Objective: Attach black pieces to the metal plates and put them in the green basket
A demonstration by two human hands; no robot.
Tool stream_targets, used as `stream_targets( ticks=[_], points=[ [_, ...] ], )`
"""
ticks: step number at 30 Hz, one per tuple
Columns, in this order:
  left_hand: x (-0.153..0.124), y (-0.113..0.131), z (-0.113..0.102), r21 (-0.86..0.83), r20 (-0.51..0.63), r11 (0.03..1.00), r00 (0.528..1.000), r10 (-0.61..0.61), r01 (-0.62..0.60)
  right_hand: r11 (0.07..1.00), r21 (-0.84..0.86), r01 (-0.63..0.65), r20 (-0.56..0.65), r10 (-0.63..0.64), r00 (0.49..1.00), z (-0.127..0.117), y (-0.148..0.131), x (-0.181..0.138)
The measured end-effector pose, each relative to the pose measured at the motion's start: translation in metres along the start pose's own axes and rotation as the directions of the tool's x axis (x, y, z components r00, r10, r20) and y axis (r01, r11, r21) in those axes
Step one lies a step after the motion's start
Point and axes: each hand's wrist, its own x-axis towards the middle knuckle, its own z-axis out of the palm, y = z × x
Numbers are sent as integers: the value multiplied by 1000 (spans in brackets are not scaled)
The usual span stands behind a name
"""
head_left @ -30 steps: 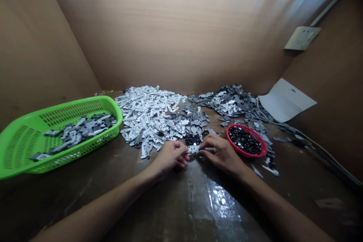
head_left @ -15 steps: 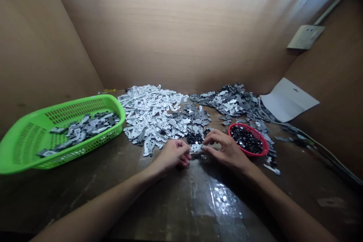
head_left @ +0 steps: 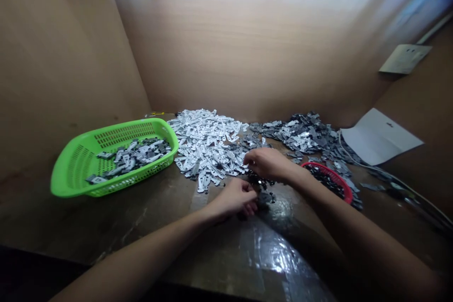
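My left hand [head_left: 238, 197] is low over the table with its fingers curled in. A flat grey metal piece [head_left: 264, 197] juts out to the right of its fingertips, and tiny dark bits show beside that piece. My right hand [head_left: 267, 163] is higher and farther forward, its fingers bent down at the edge of the heap of small metal plates [head_left: 212, 146]. Whatever is between its fingertips is hidden. Under the right hand lie small black parts [head_left: 261, 180] in a loose cluster, partly covered by it.
At the left stands a green plastic basket [head_left: 62, 181] with metal pieces inside. A red basket [head_left: 348, 192] of black parts is partly behind my right forearm. Darker metal plates [head_left: 304, 132] are heaped at the back. White paper [head_left: 380, 139] and a cable [head_left: 399, 181] lie at the right.
My hands have come apart: the right one has moved forward to the heap, while the left has stayed low. The camera view has turned, shifting the scene rightward.
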Motion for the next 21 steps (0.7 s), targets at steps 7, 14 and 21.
stream_targets(
  ticks=[7, 14, 21],
  points=[
    [3, -1, -1, 4, 17, 1000, 1000, -9, 9, 995, -45, -86, -8, 85, 996, 30, 43, -37],
    [1, 4, -1, 10, 0, 999, 999, -43, 43, 996, 35, -83, -133, 87, 987, 44, 46, -56],
    [1, 10, 0, 20, -9, 998, 998, -62, 62, 992, 108, -58, -198, 78, 977, 46, 35, -57]
  ],
)
